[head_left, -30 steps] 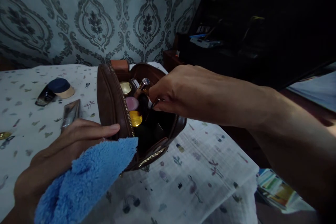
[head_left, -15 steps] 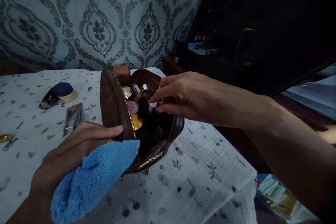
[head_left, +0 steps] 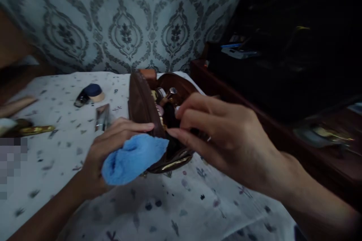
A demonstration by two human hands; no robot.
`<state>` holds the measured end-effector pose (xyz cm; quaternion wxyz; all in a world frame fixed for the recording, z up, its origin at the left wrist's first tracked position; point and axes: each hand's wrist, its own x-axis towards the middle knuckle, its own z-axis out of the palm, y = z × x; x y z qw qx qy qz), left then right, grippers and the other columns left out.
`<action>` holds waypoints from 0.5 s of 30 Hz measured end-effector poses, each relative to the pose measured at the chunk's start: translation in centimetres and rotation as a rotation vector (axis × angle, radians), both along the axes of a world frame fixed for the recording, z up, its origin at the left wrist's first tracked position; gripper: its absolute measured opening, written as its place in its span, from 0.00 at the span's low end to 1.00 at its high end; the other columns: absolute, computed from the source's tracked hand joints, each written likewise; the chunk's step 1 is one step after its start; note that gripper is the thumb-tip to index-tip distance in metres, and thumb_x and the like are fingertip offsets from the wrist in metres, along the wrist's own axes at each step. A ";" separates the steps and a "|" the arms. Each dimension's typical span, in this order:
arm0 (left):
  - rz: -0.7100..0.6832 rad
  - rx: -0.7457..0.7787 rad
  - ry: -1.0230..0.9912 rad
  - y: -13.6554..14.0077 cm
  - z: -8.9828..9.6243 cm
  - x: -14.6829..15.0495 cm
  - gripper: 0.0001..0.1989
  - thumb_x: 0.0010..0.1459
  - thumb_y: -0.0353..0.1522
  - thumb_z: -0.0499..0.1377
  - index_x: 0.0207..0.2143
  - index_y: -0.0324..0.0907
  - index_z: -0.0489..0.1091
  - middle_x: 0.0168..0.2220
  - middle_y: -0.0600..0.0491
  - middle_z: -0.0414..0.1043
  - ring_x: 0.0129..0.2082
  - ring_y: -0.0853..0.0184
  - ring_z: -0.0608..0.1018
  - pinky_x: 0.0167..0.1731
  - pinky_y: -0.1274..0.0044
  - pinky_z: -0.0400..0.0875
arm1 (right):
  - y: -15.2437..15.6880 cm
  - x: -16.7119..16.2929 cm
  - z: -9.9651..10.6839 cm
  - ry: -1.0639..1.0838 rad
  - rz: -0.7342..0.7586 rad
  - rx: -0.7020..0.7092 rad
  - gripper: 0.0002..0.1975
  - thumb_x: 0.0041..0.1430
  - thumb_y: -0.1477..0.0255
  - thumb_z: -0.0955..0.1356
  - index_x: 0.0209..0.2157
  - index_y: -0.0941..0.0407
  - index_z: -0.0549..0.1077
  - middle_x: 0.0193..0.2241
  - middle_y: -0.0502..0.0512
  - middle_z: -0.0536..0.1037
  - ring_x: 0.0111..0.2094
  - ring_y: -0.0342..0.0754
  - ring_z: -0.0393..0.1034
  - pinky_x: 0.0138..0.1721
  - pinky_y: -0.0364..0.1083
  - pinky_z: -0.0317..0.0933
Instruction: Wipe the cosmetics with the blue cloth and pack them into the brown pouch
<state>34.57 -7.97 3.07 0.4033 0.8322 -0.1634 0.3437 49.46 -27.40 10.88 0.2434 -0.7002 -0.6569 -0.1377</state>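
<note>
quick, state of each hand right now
Left hand: holding the blue cloth, touching the brown bag.
Right hand: curled at the bag's opening; whether it grips anything cannot be told.

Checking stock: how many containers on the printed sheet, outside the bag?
3 clear: blue-topped jar, dark container beside it, silver tube nearer the left hand. Gold item far left unclear; others may be hidden.

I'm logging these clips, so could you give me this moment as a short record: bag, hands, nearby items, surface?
bag: brown, unzipped, small items inside
left hand: holds blue cloth, against the bag's side
right hand: at the bag's opening; grip unclear
other person's hand: left edge, blurred
nearby items: silvery tube, blue-lidded jar
surface: white printed sheet
</note>
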 end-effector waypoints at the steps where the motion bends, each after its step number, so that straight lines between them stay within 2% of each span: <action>1: -0.016 -0.010 -0.007 0.0 -0.1 0.1 0.18 0.68 0.40 0.56 0.57 0.49 0.71 0.56 0.48 0.76 0.50 0.58 0.77 0.47 0.65 0.68 | 0.1 -0.6 -0.6 0.014 0.026 -0.004 0.13 0.71 0.68 0.63 0.32 0.56 0.73 0.36 0.57 0.76 0.33 0.46 0.72 0.29 0.43 0.63; 3: -0.039 -0.068 -0.013 0.0 -0.1 0.2 0.17 0.68 0.42 0.55 0.56 0.51 0.71 0.55 0.49 0.76 0.51 0.58 0.77 0.48 0.65 0.69 | 0.4 -1.4 -1.8 0.048 0.055 -0.004 0.13 0.71 0.68 0.63 0.34 0.57 0.72 0.36 0.58 0.76 0.33 0.46 0.72 0.29 0.43 0.65; 6: -0.023 -0.166 0.049 -0.2 0.1 0.1 0.19 0.67 0.44 0.54 0.53 0.46 0.73 0.53 0.46 0.77 0.50 0.57 0.78 0.48 0.66 0.71 | 0.9 -2.0 -2.9 0.096 0.047 0.053 0.10 0.71 0.69 0.63 0.35 0.57 0.71 0.34 0.57 0.76 0.31 0.46 0.72 0.28 0.44 0.65; 10: 0.036 -0.222 0.089 0.2 0.2 -0.8 0.16 0.66 0.37 0.55 0.53 0.43 0.72 0.50 0.45 0.77 0.48 0.58 0.79 0.44 0.69 0.73 | 1.0 -2.6 -3.5 0.136 0.026 0.152 0.05 0.69 0.73 0.65 0.39 0.56 0.73 0.40 0.59 0.78 0.37 0.49 0.76 0.34 0.46 0.71; 12: 0.149 -0.147 0.099 1.3 -0.4 -1.6 0.17 0.61 0.31 0.56 0.53 0.43 0.71 0.49 0.46 0.77 0.46 0.59 0.79 0.43 0.71 0.73 | 0.8 -3.1 -3.8 0.156 0.009 0.190 0.04 0.68 0.75 0.66 0.39 0.55 0.73 0.43 0.60 0.77 0.41 0.50 0.76 0.39 0.48 0.73; 15: 0.467 0.018 0.173 4.1 -2.1 -3.2 0.25 0.51 0.24 0.55 0.53 0.43 0.70 0.49 0.48 0.76 0.49 0.57 0.77 0.48 0.68 0.72 | 0.8 -4.3 -4.3 0.153 0.006 0.267 0.04 0.65 0.78 0.67 0.38 0.55 0.74 0.45 0.60 0.77 0.42 0.51 0.76 0.42 0.49 0.74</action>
